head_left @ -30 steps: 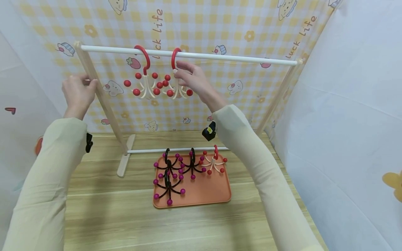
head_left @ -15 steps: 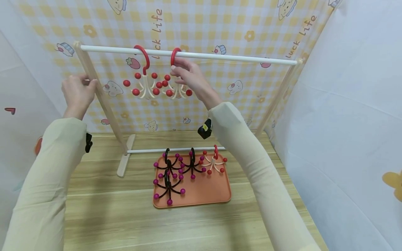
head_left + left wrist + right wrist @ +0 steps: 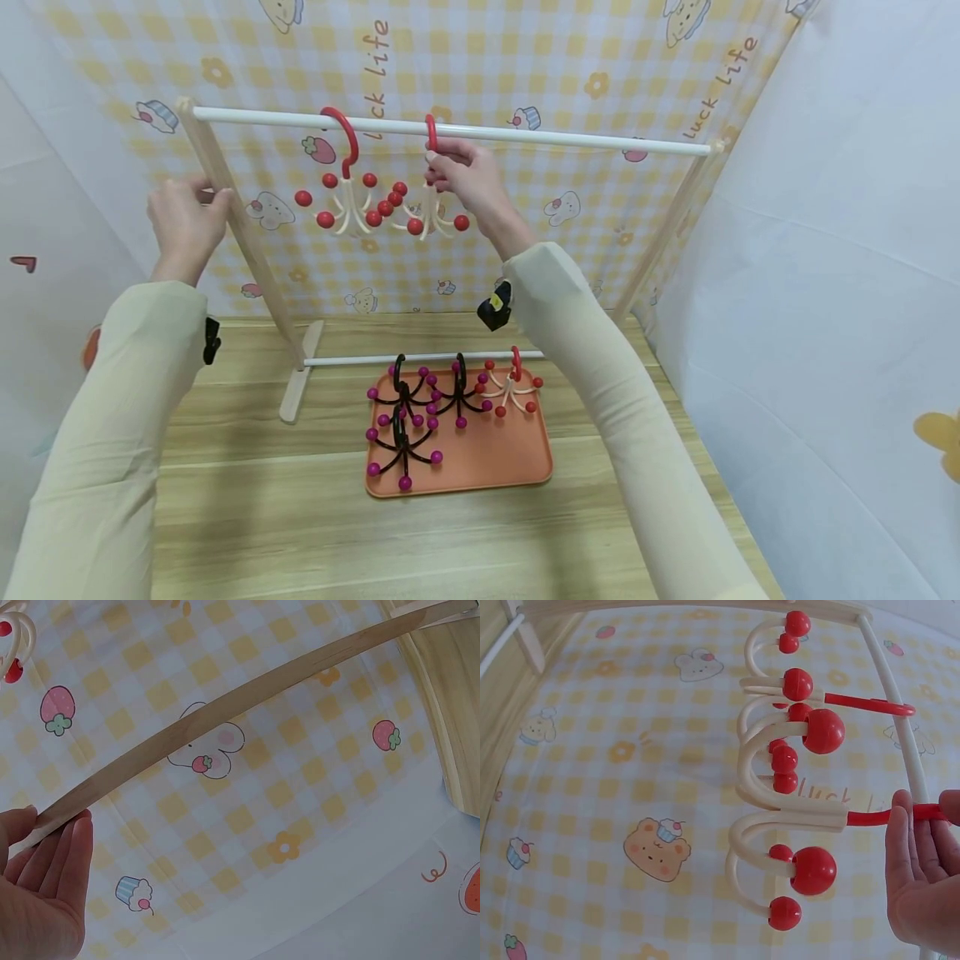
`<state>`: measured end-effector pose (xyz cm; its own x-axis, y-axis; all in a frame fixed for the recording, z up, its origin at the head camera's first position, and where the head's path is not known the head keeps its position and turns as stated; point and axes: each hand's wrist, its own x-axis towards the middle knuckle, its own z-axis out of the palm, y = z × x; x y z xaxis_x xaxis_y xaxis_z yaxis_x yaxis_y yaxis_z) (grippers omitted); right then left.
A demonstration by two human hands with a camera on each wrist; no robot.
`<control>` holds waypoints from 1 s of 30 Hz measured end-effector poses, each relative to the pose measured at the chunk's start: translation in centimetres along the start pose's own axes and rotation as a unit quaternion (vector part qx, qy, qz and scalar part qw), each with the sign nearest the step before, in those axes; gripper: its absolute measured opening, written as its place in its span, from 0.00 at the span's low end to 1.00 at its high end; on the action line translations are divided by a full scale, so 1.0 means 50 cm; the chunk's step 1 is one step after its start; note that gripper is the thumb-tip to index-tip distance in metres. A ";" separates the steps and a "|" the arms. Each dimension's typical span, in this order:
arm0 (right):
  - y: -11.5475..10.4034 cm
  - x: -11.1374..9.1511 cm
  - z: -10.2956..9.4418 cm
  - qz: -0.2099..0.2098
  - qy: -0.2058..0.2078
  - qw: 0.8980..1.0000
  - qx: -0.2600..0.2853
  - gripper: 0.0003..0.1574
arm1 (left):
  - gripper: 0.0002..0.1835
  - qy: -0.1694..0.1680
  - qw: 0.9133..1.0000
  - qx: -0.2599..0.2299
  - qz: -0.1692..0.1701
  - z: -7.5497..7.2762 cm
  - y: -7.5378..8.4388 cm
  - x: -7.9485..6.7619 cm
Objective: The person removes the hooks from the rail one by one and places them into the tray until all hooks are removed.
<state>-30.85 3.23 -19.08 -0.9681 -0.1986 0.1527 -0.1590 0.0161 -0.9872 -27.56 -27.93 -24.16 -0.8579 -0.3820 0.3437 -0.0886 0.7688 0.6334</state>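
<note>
My left hand (image 3: 187, 218) grips the left wooden upright (image 3: 243, 229) of a rack between thumb and fingers; the left wrist view shows the same upright (image 3: 187, 727) pinched. With my right hand (image 3: 471, 185) I pinch the red hook of a cream multi-arm hanger (image 3: 429, 208) that hangs on the white top rod (image 3: 570, 137). In the right wrist view my fingers surround that red hook (image 3: 870, 817) at the rod. A second cream hanger (image 3: 349, 204) with red balls hangs to its left, their ball tips close together.
An orange tray (image 3: 480, 458) on the wooden table (image 3: 315, 533) carries several black hangers (image 3: 405, 446) with magenta balls and one cream hanger (image 3: 510, 390). Behind it runs a low white rod (image 3: 348, 361). A checkered cloth (image 3: 480, 75) backs the rack.
My right hand has taken hold of the red hook and shifted the second hanger slightly right along the rod. The hook has turned to look narrower. My left hand stays put.
</note>
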 end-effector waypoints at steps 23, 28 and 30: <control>-0.015 -0.040 -0.034 -0.040 -0.027 0.999 0.022 0.13 | 0.21 -0.001 1.000 0.003 -0.002 0.002 -0.002 0.003; 0.003 -0.055 -0.043 -0.033 -0.040 0.998 0.023 0.14 | 0.21 -0.006 1.000 0.000 -0.005 0.003 -0.004 0.004; 0.011 -0.060 -0.044 -0.027 -0.041 0.998 0.028 0.13 | 0.21 -0.006 1.000 -0.001 -0.004 0.003 -0.004 0.004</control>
<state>-28.46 6.00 -19.99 -0.9392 -0.2771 0.2030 -0.1967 -0.0507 -0.9792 -27.77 -28.09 -24.31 -0.8629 -0.3819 0.3309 -0.0944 0.7651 0.6370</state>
